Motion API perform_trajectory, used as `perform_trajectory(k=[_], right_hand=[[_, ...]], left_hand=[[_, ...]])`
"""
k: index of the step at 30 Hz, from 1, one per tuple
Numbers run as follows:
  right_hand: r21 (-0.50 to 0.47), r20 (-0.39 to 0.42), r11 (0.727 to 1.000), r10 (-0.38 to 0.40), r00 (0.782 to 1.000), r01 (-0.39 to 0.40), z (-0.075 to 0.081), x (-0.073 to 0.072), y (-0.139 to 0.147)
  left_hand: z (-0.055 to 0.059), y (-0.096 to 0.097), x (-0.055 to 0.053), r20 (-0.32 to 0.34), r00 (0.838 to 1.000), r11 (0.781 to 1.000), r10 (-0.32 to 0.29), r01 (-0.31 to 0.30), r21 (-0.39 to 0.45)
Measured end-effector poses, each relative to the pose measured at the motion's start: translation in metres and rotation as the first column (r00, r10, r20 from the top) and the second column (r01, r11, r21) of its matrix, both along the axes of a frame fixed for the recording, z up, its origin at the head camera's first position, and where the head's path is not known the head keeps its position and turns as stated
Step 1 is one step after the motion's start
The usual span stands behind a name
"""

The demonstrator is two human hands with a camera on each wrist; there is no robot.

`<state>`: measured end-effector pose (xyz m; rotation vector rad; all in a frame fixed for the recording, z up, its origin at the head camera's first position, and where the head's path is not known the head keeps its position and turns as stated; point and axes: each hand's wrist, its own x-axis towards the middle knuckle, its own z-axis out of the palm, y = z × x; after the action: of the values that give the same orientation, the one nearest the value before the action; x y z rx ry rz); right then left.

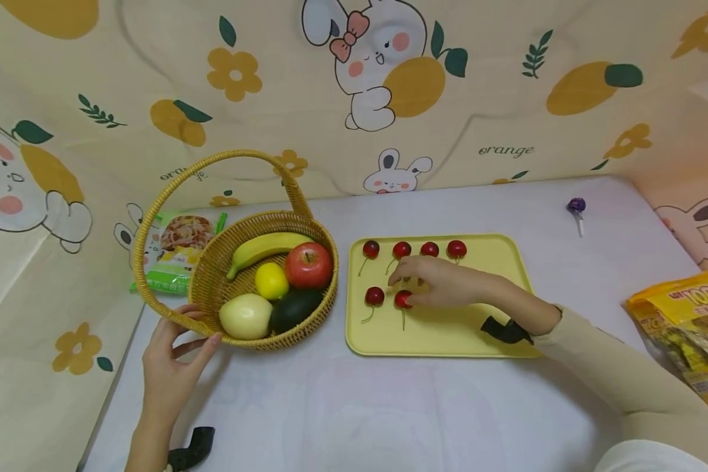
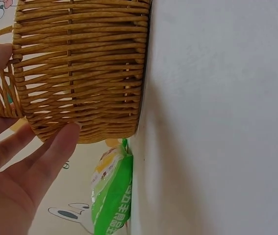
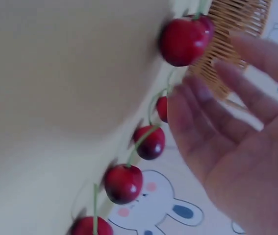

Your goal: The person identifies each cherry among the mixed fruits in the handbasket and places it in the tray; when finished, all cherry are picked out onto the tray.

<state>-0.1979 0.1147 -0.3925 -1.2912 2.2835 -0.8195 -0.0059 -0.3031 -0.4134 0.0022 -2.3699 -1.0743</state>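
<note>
My left hand [image 1: 174,360] grips the wicker basket [image 1: 303,337] where its handle meets the rim, thumb against the outer weave [image 2: 80,93]. In it lie a banana [image 1: 269,247], a red apple [image 1: 309,265], a yellow round fruit [image 1: 271,282], a pale green fruit [image 1: 246,316] and a dark green fruit [image 1: 297,310]. My right hand [image 1: 445,282] hovers over the yellow tray [image 1: 460,331] with loosely bent fingers, beside a cherry [image 1: 402,299] in the front row. The right wrist view shows a gap between those fingers and the nearest cherry [image 3: 183,43]. Several stemmed cherries [image 1: 374,296] lie on the tray.
A green food packet [image 1: 174,255] lies behind the basket's left side. At the back right is a purple lollipop [image 1: 576,206], and a yellow snack bag [image 1: 684,328] lies at the right edge. A patterned cloth [image 1: 448,151] hangs behind the table.
</note>
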Motion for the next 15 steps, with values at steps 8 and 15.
perform_trajectory(k=[8, 15], right_hand=[[-0.09, -0.334, 0.963, -0.271, 0.903, 0.255, 0.008, 0.014, 0.01], [-0.004, -0.515, 0.926, -0.326, 0.792, 0.379, 0.011, 0.022, 0.015]], left_hand=[[0.008, -0.002, 0.004, -0.063, 0.993, 0.988, 0.101, -0.108, -0.113], [0.056, 0.041, 0.0, -0.632, 0.712, 0.948, 0.305, -0.291, 0.13]])
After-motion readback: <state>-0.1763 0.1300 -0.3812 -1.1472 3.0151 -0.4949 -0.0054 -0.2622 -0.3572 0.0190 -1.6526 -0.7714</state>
